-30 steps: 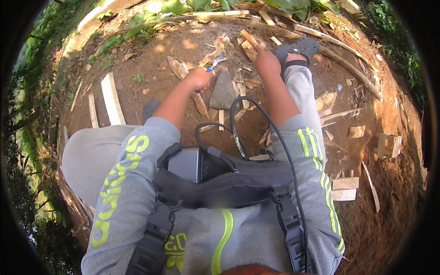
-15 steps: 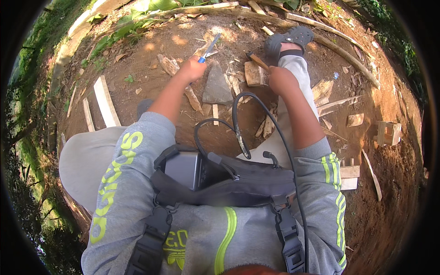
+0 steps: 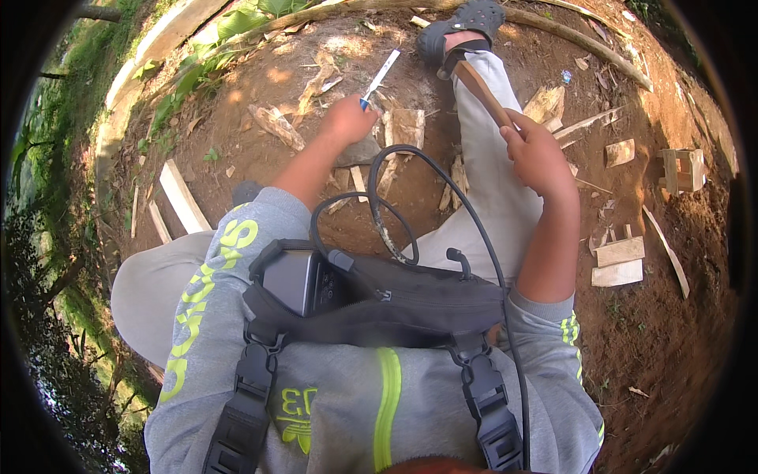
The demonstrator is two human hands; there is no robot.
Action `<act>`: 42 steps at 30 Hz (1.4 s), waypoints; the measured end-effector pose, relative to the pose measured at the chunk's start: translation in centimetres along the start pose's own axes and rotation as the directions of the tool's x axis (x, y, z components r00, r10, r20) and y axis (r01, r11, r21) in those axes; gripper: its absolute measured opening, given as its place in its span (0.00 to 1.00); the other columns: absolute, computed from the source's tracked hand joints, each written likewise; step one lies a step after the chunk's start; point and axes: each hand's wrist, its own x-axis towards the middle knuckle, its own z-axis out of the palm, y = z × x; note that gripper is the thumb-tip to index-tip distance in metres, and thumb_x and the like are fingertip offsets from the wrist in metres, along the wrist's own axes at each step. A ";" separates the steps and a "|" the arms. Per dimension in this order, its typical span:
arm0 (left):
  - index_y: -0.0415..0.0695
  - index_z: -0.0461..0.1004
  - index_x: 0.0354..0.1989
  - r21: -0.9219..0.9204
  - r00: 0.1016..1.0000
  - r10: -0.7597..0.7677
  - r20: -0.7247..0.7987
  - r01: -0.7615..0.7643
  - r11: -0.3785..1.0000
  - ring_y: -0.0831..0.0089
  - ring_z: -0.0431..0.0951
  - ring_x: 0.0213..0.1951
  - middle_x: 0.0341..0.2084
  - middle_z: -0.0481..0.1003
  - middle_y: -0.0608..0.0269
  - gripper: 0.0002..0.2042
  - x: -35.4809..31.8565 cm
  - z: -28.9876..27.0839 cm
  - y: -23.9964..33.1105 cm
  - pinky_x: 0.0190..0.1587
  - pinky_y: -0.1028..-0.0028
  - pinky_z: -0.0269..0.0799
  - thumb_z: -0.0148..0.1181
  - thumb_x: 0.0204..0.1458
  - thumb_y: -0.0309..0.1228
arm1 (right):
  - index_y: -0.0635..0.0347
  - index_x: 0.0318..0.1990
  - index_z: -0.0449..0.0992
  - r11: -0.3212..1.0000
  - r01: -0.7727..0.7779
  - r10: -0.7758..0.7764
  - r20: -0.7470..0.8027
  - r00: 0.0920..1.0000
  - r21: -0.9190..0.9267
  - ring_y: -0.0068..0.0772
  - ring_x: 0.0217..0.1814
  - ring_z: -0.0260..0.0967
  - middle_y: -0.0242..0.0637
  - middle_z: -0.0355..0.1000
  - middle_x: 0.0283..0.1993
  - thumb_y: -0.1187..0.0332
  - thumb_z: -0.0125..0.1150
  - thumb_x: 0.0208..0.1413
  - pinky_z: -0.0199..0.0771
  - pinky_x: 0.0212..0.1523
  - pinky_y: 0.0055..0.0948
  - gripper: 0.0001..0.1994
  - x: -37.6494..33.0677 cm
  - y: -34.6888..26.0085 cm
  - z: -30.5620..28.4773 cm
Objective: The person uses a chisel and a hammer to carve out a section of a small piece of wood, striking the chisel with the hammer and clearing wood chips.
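My left hand [image 3: 347,120] grips a thin white tool with a blue handle [image 3: 380,77], its blade pointing up and away over the dirt. My right hand [image 3: 537,154] is closed on a brown wooden stick [image 3: 483,92] that slants up toward my sandalled foot [image 3: 462,21]. A flat grey stone [image 3: 359,152] lies on the ground just below my left hand, with a pale wood block [image 3: 408,126] beside it. My outstretched leg in grey trousers [image 3: 489,170] runs between the two hands.
Split wood pieces [image 3: 620,261] and chips lie scattered on the bare earth to the right. A pale plank [image 3: 183,197] lies at the left. A black chest pack with a cable [image 3: 379,296] hangs on my front. Grass and leaves border the far edge.
Both hands have risen from the stone. The left hand lifted the white tool up and away, and the right hand drew the stick back toward me.
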 end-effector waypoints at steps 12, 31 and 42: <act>0.39 0.80 0.54 0.168 0.994 -0.110 -0.014 0.111 0.980 0.52 0.84 0.54 0.51 0.82 0.46 0.33 4.4 7.3 7.9 0.56 0.58 0.81 0.74 0.52 0.57 | 0.59 0.67 0.75 0.991 -0.024 0.046 -0.170 0.984 0.131 0.54 0.61 0.77 0.55 0.80 0.57 0.61 0.56 0.70 0.73 0.63 0.44 0.22 2.5 1.8 -2.1; 0.33 0.69 0.54 -0.675 0.965 0.180 -0.193 -0.264 0.689 0.77 0.77 0.38 0.34 0.75 0.69 0.35 -6.4 -5.2 5.4 0.43 0.75 0.75 0.87 0.41 0.32 | 0.56 0.68 0.75 0.970 0.187 -0.160 -0.171 0.972 0.155 0.58 0.62 0.76 0.55 0.79 0.59 0.60 0.53 0.71 0.73 0.64 0.47 0.22 0.0 2.1 -1.1; 0.33 0.70 0.58 -0.286 0.733 0.274 -0.622 -0.540 0.792 0.81 0.77 0.37 0.35 0.70 0.72 0.36 -20.9 -16.2 9.0 0.40 0.77 0.78 0.86 0.43 0.32 | 0.59 0.74 0.65 0.339 0.397 -0.325 -0.290 0.900 0.853 0.16 0.25 0.62 0.26 0.68 0.30 0.65 0.52 0.74 0.64 0.28 0.23 0.24 -13.5 -2.8 9.5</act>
